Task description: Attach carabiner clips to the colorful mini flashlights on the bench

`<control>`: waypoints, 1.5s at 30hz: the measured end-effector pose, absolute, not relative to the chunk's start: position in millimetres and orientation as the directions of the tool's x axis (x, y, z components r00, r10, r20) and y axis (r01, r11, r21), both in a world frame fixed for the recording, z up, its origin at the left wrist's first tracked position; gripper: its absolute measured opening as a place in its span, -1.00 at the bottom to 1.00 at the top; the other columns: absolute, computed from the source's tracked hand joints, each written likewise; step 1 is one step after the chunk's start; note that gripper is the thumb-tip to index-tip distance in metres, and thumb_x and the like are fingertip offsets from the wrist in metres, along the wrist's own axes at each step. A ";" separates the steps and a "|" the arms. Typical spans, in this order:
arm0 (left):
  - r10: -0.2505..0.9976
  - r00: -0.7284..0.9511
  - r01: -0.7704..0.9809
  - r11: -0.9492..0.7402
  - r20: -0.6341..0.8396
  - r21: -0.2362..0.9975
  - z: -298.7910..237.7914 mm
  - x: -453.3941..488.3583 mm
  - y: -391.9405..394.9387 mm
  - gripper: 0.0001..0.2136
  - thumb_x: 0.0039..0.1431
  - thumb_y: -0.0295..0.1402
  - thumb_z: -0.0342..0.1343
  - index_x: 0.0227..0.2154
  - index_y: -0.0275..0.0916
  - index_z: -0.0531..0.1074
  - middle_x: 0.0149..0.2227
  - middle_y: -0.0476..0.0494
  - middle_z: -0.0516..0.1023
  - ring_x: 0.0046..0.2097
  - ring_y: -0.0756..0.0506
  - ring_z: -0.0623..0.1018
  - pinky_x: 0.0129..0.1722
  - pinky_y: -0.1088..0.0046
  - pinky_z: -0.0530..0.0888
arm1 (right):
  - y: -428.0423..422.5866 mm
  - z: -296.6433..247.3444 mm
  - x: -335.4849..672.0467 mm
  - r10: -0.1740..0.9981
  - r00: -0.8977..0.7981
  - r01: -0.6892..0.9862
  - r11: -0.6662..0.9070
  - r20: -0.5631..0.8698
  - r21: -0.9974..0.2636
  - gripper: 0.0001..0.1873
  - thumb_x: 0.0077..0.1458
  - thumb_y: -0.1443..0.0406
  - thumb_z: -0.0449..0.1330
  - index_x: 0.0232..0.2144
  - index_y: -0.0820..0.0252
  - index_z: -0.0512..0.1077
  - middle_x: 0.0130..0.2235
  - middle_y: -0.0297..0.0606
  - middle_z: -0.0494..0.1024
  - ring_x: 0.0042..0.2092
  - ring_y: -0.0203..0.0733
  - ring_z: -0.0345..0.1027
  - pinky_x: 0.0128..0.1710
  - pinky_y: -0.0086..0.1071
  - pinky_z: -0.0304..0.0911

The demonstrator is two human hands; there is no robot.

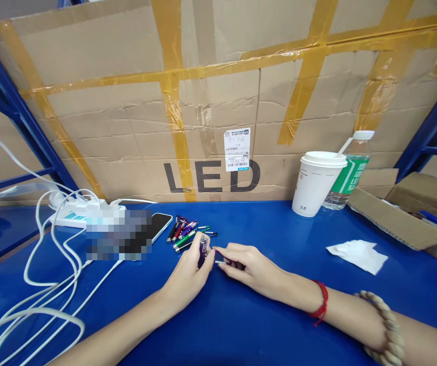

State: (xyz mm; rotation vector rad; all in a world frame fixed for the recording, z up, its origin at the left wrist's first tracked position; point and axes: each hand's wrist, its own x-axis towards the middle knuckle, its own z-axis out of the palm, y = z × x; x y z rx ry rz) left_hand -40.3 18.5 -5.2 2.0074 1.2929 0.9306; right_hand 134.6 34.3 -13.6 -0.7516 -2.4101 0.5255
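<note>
At table [279, 229] centre, left hand [188, 277] clasps a purple torch [202, 248] upright; right hand [247, 267] pinches a small part [219, 262] beside it. Just beyond: torch pile [188, 231], phone [160, 225].

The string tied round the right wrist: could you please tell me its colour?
The string is red, clearest in the head view.

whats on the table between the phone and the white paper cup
In the head view, a pile of coloured mini torches lies right beside the phone; from there to the paper cup the blue table is bare.
</note>
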 end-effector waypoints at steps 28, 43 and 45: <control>0.926 0.352 0.435 -0.289 0.134 0.853 -4.1 -39.7 14.7 -0.75 0.25 -0.15 -0.34 -0.37 -0.20 0.08 -0.47 0.04 0.19 -0.48 0.04 0.17 -0.46 0.51 0.21 | 31.4 -12.5 132.3 0.705 -0.346 0.448 0.704 0.619 -0.551 -0.72 0.21 0.24 -0.07 -0.28 0.23 0.41 -0.47 -0.30 0.33 -0.45 -0.32 0.17 -0.45 -0.44 0.14; 0.850 0.451 0.481 -0.489 0.273 0.727 -4.6 -38.6 14.7 -0.76 0.25 -0.24 -0.23 -0.33 -0.23 0.28 -0.42 -0.05 0.35 -0.42 0.00 0.30 -0.37 0.49 0.31 | 30.4 -13.5 130.9 0.637 -0.440 0.433 0.768 0.633 -0.472 -0.70 0.24 0.27 -0.12 -0.16 0.20 0.38 -0.33 -0.22 0.43 -0.28 -0.24 0.27 -0.22 -0.31 0.27; 0.859 0.439 0.467 -0.467 0.262 0.751 -5.4 -38.7 14.8 -0.75 0.25 -0.23 -0.24 -0.35 -0.24 0.27 -0.46 -0.04 0.32 -0.44 0.01 0.29 -0.39 0.49 0.30 | 30.7 -14.4 130.9 0.641 -0.437 0.437 0.765 0.631 -0.474 -0.70 0.24 0.27 -0.12 -0.16 0.20 0.38 -0.31 -0.21 0.44 -0.28 -0.23 0.28 -0.21 -0.30 0.27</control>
